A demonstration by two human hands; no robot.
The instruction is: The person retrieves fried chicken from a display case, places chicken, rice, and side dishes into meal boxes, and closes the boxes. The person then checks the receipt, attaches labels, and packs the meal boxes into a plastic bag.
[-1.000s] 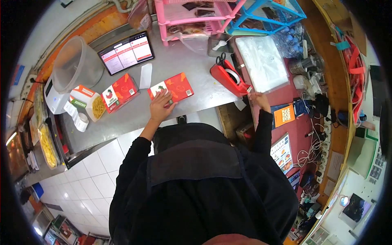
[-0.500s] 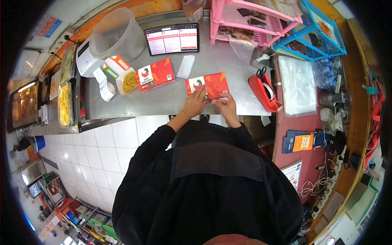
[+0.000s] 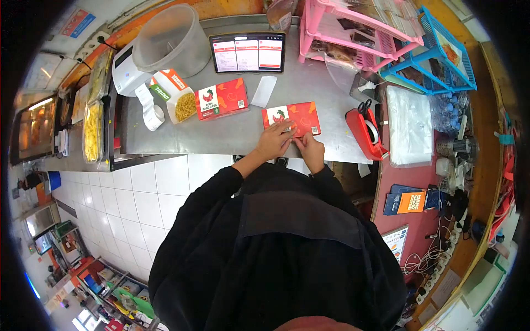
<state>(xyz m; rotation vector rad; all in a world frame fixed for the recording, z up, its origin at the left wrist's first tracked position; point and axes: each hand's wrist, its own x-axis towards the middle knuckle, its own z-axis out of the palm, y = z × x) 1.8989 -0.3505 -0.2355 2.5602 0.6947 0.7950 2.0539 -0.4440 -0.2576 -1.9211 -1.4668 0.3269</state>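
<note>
A red and white cardboard food box [image 3: 302,117] lies closed near the front edge of the steel counter. My left hand [image 3: 275,140] rests across its lid, fingers stretched out over the white panel and the front edge. At the middle of the box's front edge, the bent fingers and thumb of my right hand [image 3: 310,151] close on the cardboard. The fingertips of both hands almost meet there. A second red food box [image 3: 225,100] of the same print stands to the left. Beside it sits an open paper carton [image 3: 184,107] of yellow noodles.
A tablet [image 3: 248,52] stands at the back, with a white paper slip [image 3: 264,91] before it. On the right are a red tape dispenser [image 3: 365,132], clear plastic bags [image 3: 409,127] and pink [image 3: 317,25] and blue [image 3: 469,71] racks. A receipt printer [image 3: 130,71] and plastic tub [image 3: 171,44] stand left.
The view has shifted, so the counter's things appear further right. My right hand has turned more upright and closed in toward the left hand at the box's front edge. The box stays put.
</note>
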